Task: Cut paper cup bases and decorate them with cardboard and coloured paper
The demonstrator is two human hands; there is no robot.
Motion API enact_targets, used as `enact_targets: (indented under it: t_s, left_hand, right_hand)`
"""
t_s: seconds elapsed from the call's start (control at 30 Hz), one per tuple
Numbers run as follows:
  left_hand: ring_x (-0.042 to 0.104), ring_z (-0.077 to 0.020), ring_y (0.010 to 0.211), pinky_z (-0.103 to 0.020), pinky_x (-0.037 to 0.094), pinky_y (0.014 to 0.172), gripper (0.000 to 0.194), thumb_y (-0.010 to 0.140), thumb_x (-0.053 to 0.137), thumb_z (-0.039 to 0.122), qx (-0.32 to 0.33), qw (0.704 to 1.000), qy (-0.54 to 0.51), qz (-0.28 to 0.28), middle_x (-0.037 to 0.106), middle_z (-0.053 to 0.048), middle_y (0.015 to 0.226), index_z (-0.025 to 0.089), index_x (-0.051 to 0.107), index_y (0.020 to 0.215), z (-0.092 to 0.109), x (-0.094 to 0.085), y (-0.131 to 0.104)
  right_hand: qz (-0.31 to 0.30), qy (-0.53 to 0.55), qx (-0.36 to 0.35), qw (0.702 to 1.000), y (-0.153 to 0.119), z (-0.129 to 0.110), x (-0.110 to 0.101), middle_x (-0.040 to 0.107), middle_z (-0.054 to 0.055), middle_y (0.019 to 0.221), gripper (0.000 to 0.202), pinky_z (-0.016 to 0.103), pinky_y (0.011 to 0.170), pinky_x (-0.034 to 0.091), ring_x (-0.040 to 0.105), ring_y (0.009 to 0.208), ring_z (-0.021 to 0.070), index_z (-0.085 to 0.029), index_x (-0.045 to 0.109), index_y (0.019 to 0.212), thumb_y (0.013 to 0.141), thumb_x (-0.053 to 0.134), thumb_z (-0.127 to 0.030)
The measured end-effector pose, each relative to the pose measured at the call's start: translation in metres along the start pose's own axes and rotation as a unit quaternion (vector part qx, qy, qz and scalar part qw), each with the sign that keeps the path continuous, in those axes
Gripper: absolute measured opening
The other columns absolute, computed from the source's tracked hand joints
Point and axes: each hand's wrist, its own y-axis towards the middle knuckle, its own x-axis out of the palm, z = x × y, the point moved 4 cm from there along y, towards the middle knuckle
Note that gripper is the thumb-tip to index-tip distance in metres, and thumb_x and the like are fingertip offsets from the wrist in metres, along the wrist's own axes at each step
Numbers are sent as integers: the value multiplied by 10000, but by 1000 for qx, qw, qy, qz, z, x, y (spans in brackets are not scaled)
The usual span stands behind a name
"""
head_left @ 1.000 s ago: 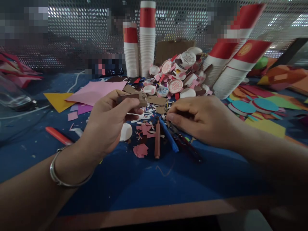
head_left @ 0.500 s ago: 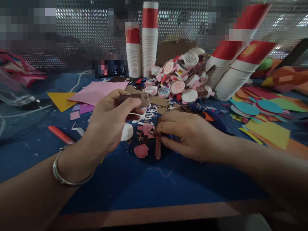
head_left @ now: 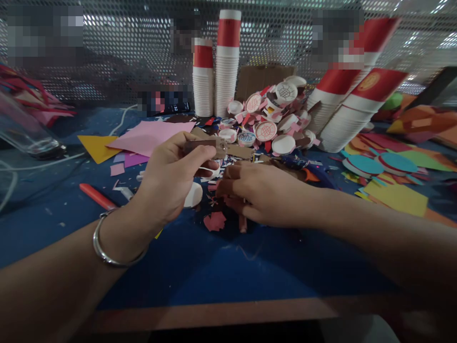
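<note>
- Nearest, pink paper scraps lie beside a brown marker.
- Just beyond, partly over the marker, the right hand curls its fingers low; whether they grip anything, I cannot tell.
- Left and farther, the left hand pinches a brown strip, seemingly light, thin, easily creased; best held by its edges.
- Far, small paper discs pile up.

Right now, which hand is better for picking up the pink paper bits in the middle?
Probably the right hand: it is low and close to the pink paper bits, though whether it holds anything is hidden. The left hand is busy pinching a brown strip.
</note>
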Motion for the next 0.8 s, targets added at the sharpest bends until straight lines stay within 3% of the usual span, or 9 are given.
enact_targets:
  t_s: [0.4,0.57,0.8]
  left_hand:
    - [643,-118,643,-247,516,597,92,814,720,125,16,1000,-1,15,708,8,760,201,674,792,2,-8,8]
    - [640,-125,647,-252,517,594,96,813,730,125,22,1000,-9,16,686,14,719,210,689,791,2,-10,9]
    - [633,-124,640,-257,510,594,114,809,729,120,19,1000,-6,19,667,11,705,205,673,758,1,-11,11]
  right_hand:
    - [-55,-2,-58,997,20,-2,-11,694,91,1037,180,306,633,353,602,781,190,-164,715,994,841,634,-118]
    - [-68,16,-56,996,22,-1,-12,683,77,912,18,286,565,298,519,638,140,-152,667,794,786,666,-136]
    - [-55,93,-39,993,19,6,-9,691,81,964,130,274,636,372,596,774,175,-151,663,884,774,638,-86]
